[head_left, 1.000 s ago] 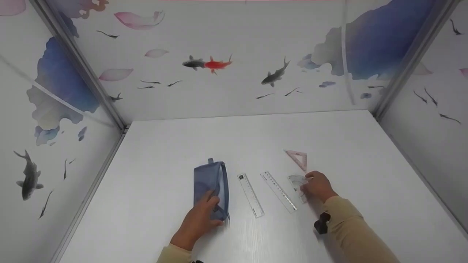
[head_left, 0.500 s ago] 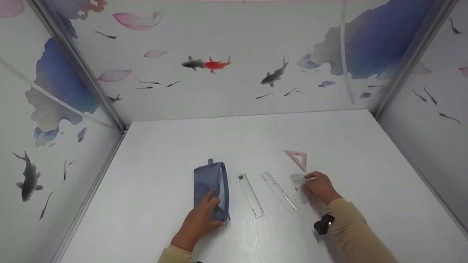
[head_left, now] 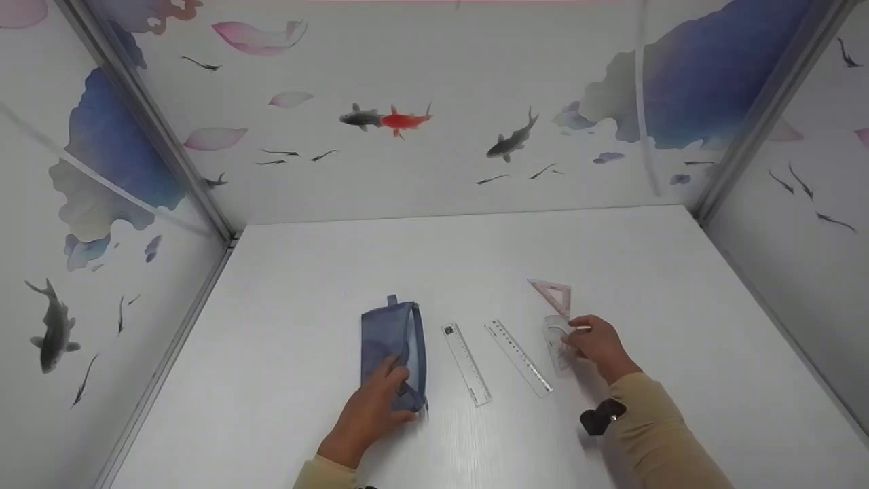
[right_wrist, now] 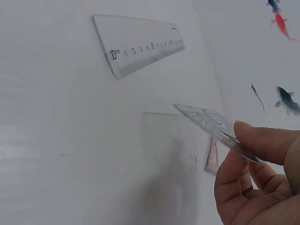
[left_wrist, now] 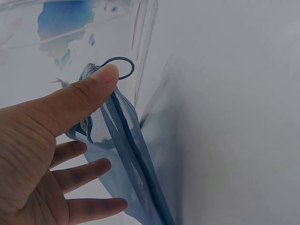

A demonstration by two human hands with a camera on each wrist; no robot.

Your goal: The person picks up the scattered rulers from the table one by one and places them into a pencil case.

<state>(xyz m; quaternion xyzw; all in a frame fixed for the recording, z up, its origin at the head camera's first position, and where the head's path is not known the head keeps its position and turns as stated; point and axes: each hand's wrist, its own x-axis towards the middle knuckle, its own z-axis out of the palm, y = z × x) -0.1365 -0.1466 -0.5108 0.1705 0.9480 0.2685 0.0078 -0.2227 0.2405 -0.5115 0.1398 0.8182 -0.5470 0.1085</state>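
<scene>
A blue mesh pencil pouch (head_left: 394, 353) lies on the white table (head_left: 475, 258). My left hand (head_left: 370, 407) rests on the pouch's near end with straight fingers, and the thumb (left_wrist: 79, 98) lies along the pouch (left_wrist: 126, 154) near its zip ring. My right hand (head_left: 594, 343) pinches a clear protractor (head_left: 558, 339) between thumb and fingers and holds it lifted off the table. The right wrist view shows the protractor (right_wrist: 213, 126) tilted above the surface.
Two clear straight rulers (head_left: 466, 363) (head_left: 519, 356) lie side by side between the pouch and the protractor. A pink set square (head_left: 553, 296) lies beyond the right hand. Walls painted with fish close in the table on three sides.
My right hand has raised the protractor off the table and drawn it a little away from me. The left hand has stayed on the pouch.
</scene>
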